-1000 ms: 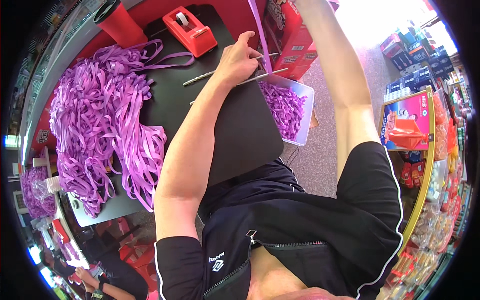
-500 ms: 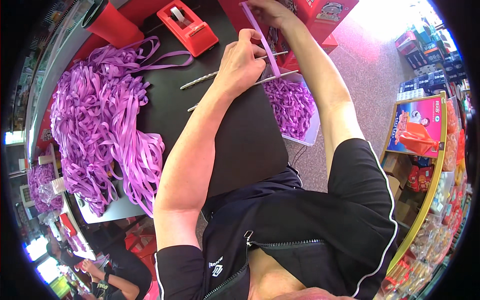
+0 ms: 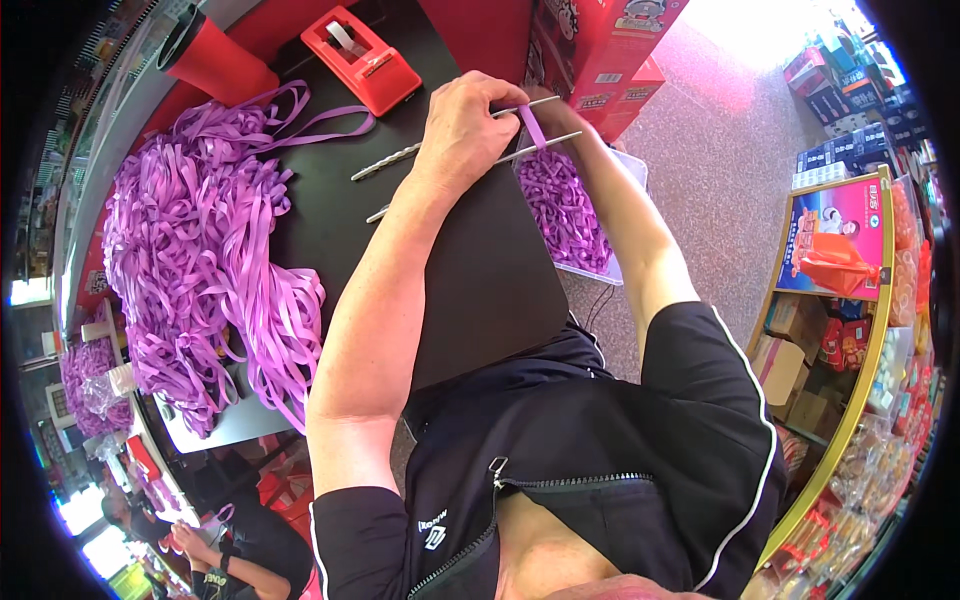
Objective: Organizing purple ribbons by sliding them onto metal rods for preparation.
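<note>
Two thin metal rods (image 3: 388, 161) with twisted ends lie side by side across the dark table (image 3: 490, 290), their plain tips reaching past its right edge. My left hand (image 3: 466, 125) is closed over the upper rod, its thumb and fingers pinching a purple ribbon (image 3: 533, 126) there. That ribbon runs across the gap between both rods. Just beyond the tips is my right hand (image 3: 560, 112), smeared by motion and partly behind the rods, so its fingers cannot be made out. Below it, a pale bin (image 3: 600, 275) holds many short purple ribbon pieces (image 3: 565, 215).
A big heap of purple ribbon (image 3: 190, 260) covers the table's left side. Behind it stand a red cylinder (image 3: 215, 62) and a red tape dispenser (image 3: 365, 62). Red boxes (image 3: 600, 60) rise at the far right. Another person (image 3: 240, 550) is at lower left, shelves (image 3: 870, 400) at right.
My right hand has come down and nearer from the far side, toward the rod tips. The ribbon's long raised stretch is now a short piece between the rods. My left hand stays at the rods.
</note>
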A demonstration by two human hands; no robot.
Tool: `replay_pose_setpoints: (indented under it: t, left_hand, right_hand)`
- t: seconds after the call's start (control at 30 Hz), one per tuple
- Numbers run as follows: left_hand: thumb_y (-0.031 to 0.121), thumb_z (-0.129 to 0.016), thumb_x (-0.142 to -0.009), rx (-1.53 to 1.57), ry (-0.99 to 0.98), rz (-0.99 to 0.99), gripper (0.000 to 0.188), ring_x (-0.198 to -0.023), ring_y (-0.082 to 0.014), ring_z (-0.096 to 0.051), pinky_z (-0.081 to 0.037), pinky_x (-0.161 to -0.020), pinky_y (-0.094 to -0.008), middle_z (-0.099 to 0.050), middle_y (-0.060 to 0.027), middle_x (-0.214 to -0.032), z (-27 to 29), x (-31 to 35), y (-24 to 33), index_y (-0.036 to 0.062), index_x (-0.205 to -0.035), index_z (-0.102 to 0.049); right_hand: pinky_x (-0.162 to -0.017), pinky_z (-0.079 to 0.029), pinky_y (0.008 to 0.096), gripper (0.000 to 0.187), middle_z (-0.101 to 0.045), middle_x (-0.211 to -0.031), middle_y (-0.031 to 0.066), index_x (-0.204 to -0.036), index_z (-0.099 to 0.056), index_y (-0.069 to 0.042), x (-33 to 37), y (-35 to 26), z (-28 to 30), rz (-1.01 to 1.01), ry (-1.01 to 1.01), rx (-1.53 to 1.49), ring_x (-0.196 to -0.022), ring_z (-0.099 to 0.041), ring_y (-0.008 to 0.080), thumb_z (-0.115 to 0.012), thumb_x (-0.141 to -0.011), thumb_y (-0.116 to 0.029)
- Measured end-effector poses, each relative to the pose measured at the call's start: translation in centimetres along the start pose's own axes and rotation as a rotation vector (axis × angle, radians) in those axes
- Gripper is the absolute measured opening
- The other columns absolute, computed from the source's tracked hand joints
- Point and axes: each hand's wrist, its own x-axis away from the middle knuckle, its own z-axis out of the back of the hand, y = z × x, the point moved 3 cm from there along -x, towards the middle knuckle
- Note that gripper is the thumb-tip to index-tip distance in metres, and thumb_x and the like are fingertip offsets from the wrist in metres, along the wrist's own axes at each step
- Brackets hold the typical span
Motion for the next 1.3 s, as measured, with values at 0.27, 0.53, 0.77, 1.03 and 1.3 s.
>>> replay_pose_setpoints:
  t: [0.27, 0.53, 0.77, 1.03, 1.3]
  left_hand:
    - [0.008, -0.059, -0.071, -0.032, 0.017, -0.102, 0.029, -0.072, -0.0188, -0.06, -0.048, -0.07, -0.0304, -0.067, -0.0103, -0.09, -0.4, -0.4, 0.2, 0.0037, -0.097, -0.07]
    - [0.009, -0.058, -0.073, -0.029, -0.006, -0.071, 0.029, -0.071, -0.0183, -0.06, -0.048, -0.07, -0.03, -0.067, -0.0113, -0.086, -0.5, -0.4, 0.1, 0.0036, -0.099, -0.07]
    - [0.011, -0.058, -0.074, 0.002, -0.011, -0.072, 0.029, -0.073, -0.0196, -0.062, -0.048, -0.071, -0.0305, -0.067, -0.0116, -0.084, -0.3, -0.4, 0.0, 0.0046, -0.1, -0.07]
    - [0.01, -0.059, -0.072, 0.002, 0.003, -0.065, 0.028, -0.078, -0.0255, -0.064, -0.049, -0.077, -0.0334, -0.068, -0.0142, -0.084, -0.4, -0.4, 0.0, 0.0057, -0.097, -0.071]
    - [0.009, -0.06, -0.073, -0.043, 0.013, -0.105, 0.027, -0.075, -0.021, -0.063, -0.049, -0.074, -0.0321, -0.067, -0.0124, -0.084, -0.5, -0.5, -0.4, 0.0044, -0.098, -0.071]
  right_hand:
    - [-0.082, -0.045, 0.0313, 0.033, -0.063, -0.095, 0.0076, -0.102, -0.068, -0.003, 14.4, 6.9, -0.9, 0.331, 0.212, 0.504, -0.093, -0.059, 0.0174, -0.058, -0.092, -0.033]
    - [-0.082, -0.042, 0.0295, 0.019, -0.059, -0.089, 0.0052, -0.095, -0.07, -0.001, 27.8, 0.0, -5.7, 0.36, 0.359, 0.446, -0.09, -0.054, 0.0174, -0.061, -0.089, -0.017]
    - [-0.077, -0.04, 0.0282, 0.018, -0.058, -0.088, 0.006, -0.085, -0.068, 0.001, 30.2, -6.8, -7.9, 0.474, 0.312, 0.352, -0.085, -0.052, 0.0151, -0.057, -0.087, -0.013]
    - [-0.078, -0.039, 0.0308, 0.019, -0.055, -0.083, 0.004, -0.076, -0.067, -0.003, 30.0, -11.8, -8.5, 0.615, 0.372, 0.463, -0.085, -0.051, 0.0156, -0.061, -0.082, -0.019]
    - [-0.078, -0.04, 0.0305, 0.033, -0.056, -0.086, 0.0068, -0.081, -0.068, 0.0, 24.7, -17.3, -7.8, 0.814, 0.247, 0.232, -0.084, -0.053, 0.0168, -0.052, -0.087, -0.028]
